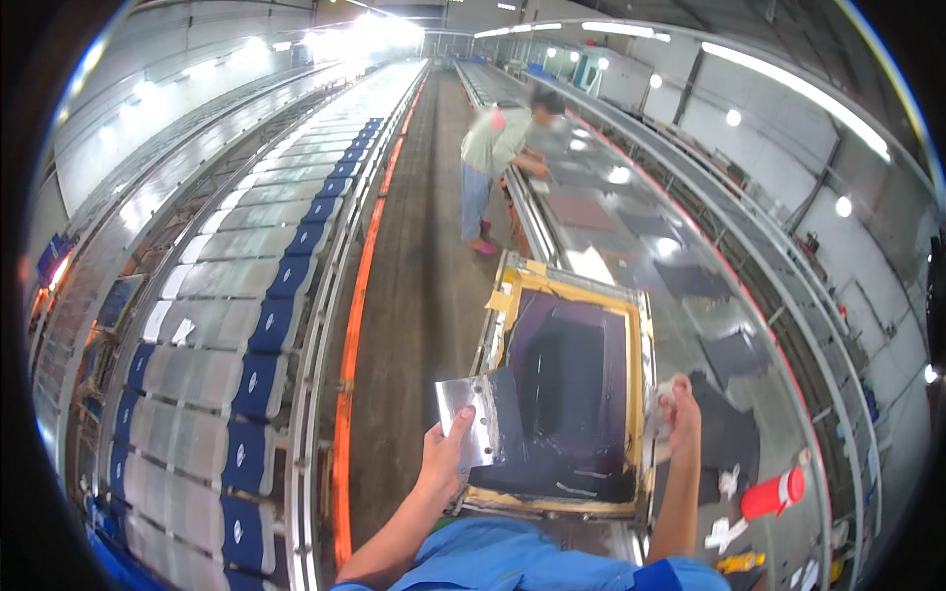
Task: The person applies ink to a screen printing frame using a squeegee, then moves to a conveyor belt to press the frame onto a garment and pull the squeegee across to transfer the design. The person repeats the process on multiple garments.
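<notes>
My left hand [443, 453] grips a squeegee [465, 419] with a silver metal holder and dark blade, over the left side of a screen-printing frame [630, 394]. The frame has yellow tape round a dark, purple-grey inked mesh [562, 384] and lies tilted slightly at the near end of the right-hand table. My right hand [678, 414] is closed beside the frame's right edge, on something pale that I cannot make out. Dark fabric pieces [734, 443] lie just right of that hand.
A person [498, 148] bends over the right-hand table [641, 187] ahead. A long table [197, 394] with navy pieces runs along the left, beside an orange rail [343, 453] and the aisle [414, 276]. A red cylinder [769, 495] and yellow object [739, 562] sit at lower right.
</notes>
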Demonstrator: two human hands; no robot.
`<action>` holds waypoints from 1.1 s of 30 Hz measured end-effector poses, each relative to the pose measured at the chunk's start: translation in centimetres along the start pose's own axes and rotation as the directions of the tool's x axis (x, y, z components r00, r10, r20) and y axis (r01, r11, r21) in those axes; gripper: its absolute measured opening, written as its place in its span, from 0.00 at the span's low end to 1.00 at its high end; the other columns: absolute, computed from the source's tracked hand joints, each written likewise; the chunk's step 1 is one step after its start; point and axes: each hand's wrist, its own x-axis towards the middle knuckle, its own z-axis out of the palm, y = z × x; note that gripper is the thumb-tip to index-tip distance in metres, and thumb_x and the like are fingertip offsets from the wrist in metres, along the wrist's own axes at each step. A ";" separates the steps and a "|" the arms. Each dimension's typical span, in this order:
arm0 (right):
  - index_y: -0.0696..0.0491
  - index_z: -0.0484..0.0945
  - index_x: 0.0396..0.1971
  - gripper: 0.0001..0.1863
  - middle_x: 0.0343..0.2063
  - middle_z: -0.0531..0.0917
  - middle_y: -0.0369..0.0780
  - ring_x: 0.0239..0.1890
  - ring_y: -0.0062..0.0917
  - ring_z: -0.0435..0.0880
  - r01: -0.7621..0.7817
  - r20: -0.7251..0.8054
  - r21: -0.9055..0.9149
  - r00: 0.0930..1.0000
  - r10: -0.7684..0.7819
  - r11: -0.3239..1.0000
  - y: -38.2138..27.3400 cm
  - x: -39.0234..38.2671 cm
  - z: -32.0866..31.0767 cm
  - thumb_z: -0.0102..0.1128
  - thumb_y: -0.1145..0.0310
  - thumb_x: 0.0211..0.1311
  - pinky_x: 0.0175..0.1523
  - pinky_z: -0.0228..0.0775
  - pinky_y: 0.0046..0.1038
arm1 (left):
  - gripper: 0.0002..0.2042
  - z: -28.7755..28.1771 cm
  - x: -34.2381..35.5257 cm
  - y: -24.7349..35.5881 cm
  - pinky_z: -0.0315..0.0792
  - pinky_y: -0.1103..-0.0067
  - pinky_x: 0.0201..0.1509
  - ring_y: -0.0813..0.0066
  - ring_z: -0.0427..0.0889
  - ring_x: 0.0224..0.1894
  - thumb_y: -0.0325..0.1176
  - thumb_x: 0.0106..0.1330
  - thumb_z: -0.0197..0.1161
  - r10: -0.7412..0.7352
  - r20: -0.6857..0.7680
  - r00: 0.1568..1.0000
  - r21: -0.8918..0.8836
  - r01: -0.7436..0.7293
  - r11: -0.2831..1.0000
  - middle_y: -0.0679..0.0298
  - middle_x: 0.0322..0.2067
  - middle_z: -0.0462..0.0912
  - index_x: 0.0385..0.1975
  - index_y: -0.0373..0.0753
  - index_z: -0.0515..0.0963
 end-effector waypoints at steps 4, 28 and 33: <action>0.52 0.77 0.47 0.14 0.31 0.82 0.37 0.25 0.15 0.76 -0.032 -0.174 0.022 0.984 0.035 0.999 -0.9 5.7 1.5 0.61 0.62 0.67 0.27 0.65 0.15 | 0.24 4.6 9.2 6.4 0.79 0.75 0.42 0.74 0.83 0.38 0.43 0.66 0.68 -0.088 0.169 0.982 0.056 0.079 0.995 0.59 0.40 0.83 0.50 0.27 0.76; 0.53 0.74 0.53 0.17 0.32 0.79 0.31 0.28 0.11 0.75 0.136 -0.634 -0.066 0.760 -0.147 0.989 3.4 45.1 19.8 0.61 0.64 0.68 0.25 0.60 0.13 | 0.29 24.2 67.4 16.9 0.79 0.77 0.38 0.76 0.82 0.37 0.50 0.62 0.71 -0.273 0.469 0.840 0.201 0.200 0.959 0.58 0.38 0.82 0.48 0.29 0.73; 0.50 0.68 0.63 0.26 0.24 0.74 0.30 0.21 0.09 0.68 0.055 -0.711 -0.110 0.693 -0.118 0.992 5.3 49.8 24.4 0.62 0.64 0.67 0.22 0.54 0.14 | 0.29 26.7 76.6 18.5 0.79 0.78 0.41 0.75 0.82 0.40 0.49 0.62 0.71 -0.356 0.462 0.812 0.295 0.237 0.925 0.57 0.40 0.81 0.49 0.29 0.71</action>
